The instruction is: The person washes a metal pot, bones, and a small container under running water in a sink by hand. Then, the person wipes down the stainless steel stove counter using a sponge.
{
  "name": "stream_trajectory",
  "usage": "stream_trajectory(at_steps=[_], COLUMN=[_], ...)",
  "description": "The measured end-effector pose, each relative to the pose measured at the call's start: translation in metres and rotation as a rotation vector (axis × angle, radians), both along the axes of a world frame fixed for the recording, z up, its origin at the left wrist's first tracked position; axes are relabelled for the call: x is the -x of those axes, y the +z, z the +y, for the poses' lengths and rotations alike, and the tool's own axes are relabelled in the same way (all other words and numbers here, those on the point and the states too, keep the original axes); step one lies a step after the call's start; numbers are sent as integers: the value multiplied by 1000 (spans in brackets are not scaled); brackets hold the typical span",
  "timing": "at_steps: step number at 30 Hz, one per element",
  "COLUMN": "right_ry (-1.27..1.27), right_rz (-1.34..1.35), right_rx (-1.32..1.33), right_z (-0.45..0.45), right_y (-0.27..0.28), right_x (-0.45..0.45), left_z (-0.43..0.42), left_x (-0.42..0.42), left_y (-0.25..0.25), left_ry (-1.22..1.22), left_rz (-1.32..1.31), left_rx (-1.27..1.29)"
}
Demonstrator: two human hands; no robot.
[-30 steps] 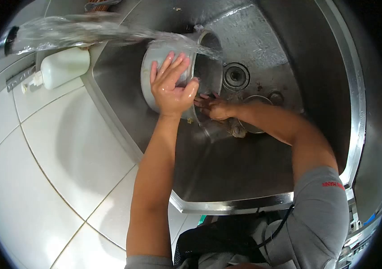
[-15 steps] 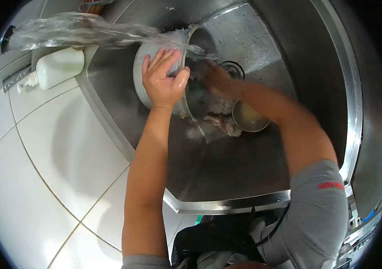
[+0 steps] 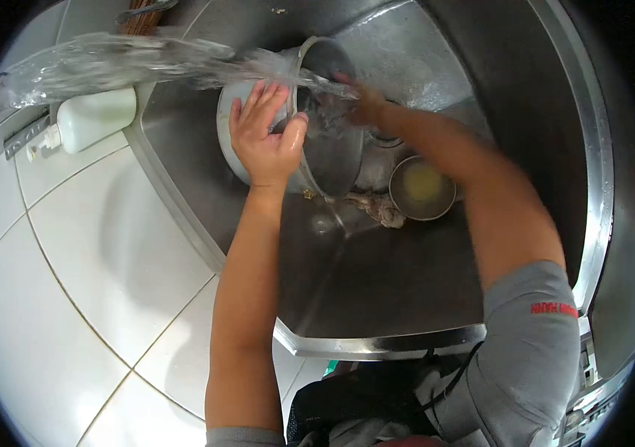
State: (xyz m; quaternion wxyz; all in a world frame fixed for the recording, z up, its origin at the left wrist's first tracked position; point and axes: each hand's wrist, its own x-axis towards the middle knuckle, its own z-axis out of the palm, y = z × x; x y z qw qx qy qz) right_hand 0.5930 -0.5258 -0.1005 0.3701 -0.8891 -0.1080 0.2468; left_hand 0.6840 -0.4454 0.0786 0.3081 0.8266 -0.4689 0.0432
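Observation:
A large metal pot lies tipped on its side in the steel sink, its mouth facing right. My left hand rests on the pot's outer wall near the rim, fingers extended and thumb apart. At the mouth, my right hand is smeared by motion, so its fingers and anything in them cannot be made out. A stream of water runs from the upper left across the pot to its opening. Below my right forearm sits a small round bowl with something yellowish inside.
A crumpled, rag-like wet piece lies beside the bowl. The drain is partly hidden behind my right arm. On the white tiled counter, a pump bottle lies sideways in view. A bundle of brown bristles shows at the top.
My right hand has shifted slightly up at the pot's mouth, and more of the bowl shows. My left hand stays on the pot, which has hardly moved.

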Motion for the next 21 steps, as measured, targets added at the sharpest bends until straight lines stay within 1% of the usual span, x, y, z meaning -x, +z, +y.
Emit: stream_trajectory(at_steps=[5, 7, 8, 10, 11, 13, 14, 15, 16, 17, 18, 19, 20, 21], right_ry=[-395, -130, -129, 7, 80, 222, 293, 119, -55, -13, 29, 39, -68, -183], right_rz=[-77, 91, 97, 177, 213, 287, 319, 70, -178, -311, -450, -458, -402, -336], right_rx=[355, -88, -84, -106, -112, -145, -158, 72, 289, 431, 560, 541, 544, 551], right_z=[21, 64, 64, 53, 45, 36, 30, 16, -1, -27, -43, -36, -34, -33], right_y=[4, 40, 38, 32, 30, 27, 23, 2, -25, -32, -28, -26, -24, -23], right_x=[-36, -22, -18, -12, -11, -10, -13, -7, 0, -7, -16, -20, -22, -19], left_z=[-5, -4, -3, -8, -20, -49, -57, -65, -77, -85, -79, -58, -33, 4], left_x=[-1, -3, -5, -11, -12, -22, -38, -38, -37, -36, -24, -21, -16, 1], left_y=[0, 3, 5, 8, 11, 16, -7, 0, 16, 27, 34, 31, 19, 3], left_ry=[30, 32, 33, 13, 16, 18, -7, -4, 86, 187, 188, 241, 276, 183], left_rz=[85, 72, 77, 114, 115, 326, 292, 289, 390, 488, 386, 396, 410, 60], left_rx=[3, -20, -17, -95, -79, -112, -52, -45, -222, -397, -244, -129, -10, 4])
